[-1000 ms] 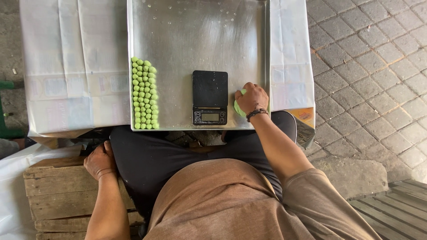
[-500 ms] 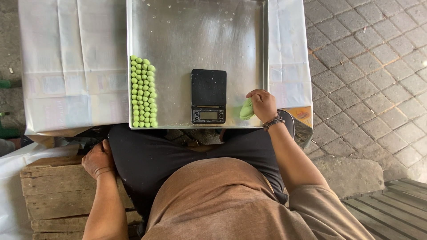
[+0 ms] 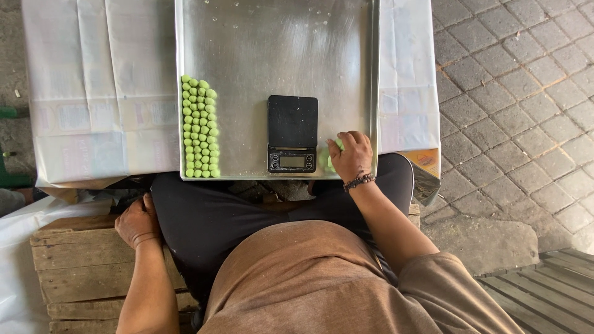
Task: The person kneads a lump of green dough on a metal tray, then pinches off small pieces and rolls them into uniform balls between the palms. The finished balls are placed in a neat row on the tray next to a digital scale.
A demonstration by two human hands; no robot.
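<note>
A: Start nearest the camera. Left hand?

B: Left hand [image 3: 137,221] rests at 9 o'clock of the lap, on the near edge of the crate [image 3: 80,266], just beside the thigh. Fingers are curled loosely. It grasps nothing visible.

A: Right hand?

B: Right hand [image 3: 352,156] lies at the near edge of the tray [image 3: 278,37], at 3 o'clock of the scale [image 3: 292,133] and just beside it. Fingers are curled over a pale green lump of dough [image 3: 327,159]. The lump shows between hand and scale. Grip state: fingers closed around the dough, pressing it on the tray floor. A bead bracelet [image 3: 359,181] sits on the wrist.

A: Scale position?

B: On the tray floor, near edge, centre-right. Black platform toward 12 o'clock, display toward 6 o'clock. Platform is bare.

A: Other tray contents?

B: Green balls [image 3: 199,127] in tight rows, at 9 o'clock of the scale, well apart from it. The block touches the left tray wall and runs from the near edge toward 12 o'clock. Water droplets mark the far tray floor.

A: Surroundings?

B: The tray rests on a table under a white sheet [image 3: 93,93]. Paving stones [image 3: 513,93] lie at 3 o'clock. Wooden slats [image 3: 544,291] show at 4 o'clock.
</note>
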